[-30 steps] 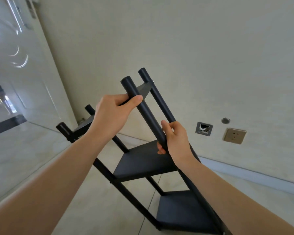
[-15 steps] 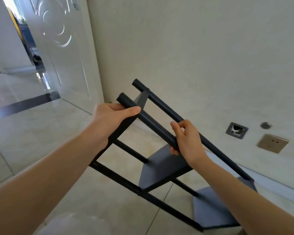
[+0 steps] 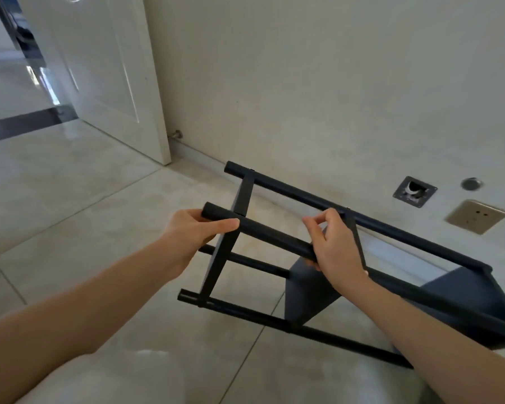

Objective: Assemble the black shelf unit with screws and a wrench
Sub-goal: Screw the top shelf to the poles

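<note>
The left hand (image 3: pixel 193 233) grips the near end of one black post, thumb on top; the right hand (image 3: pixel 334 246) curls round the same post further along. The shelf unit (image 3: pixel 301 295) hangs tilted over the tiled floor (image 3: pixel 79 211) near the wall (image 3: pixel 318 83), four round posts joined by flat dark shelves.

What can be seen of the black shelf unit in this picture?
The black shelf unit looks like matte dark metal: four round posts joined by flat shelf panels. It is tipped far over, its posts running almost level above the tiled floor, close to the wall. The left hand grips the near upper post at its end, and the right hand grips the same post further along.
</note>
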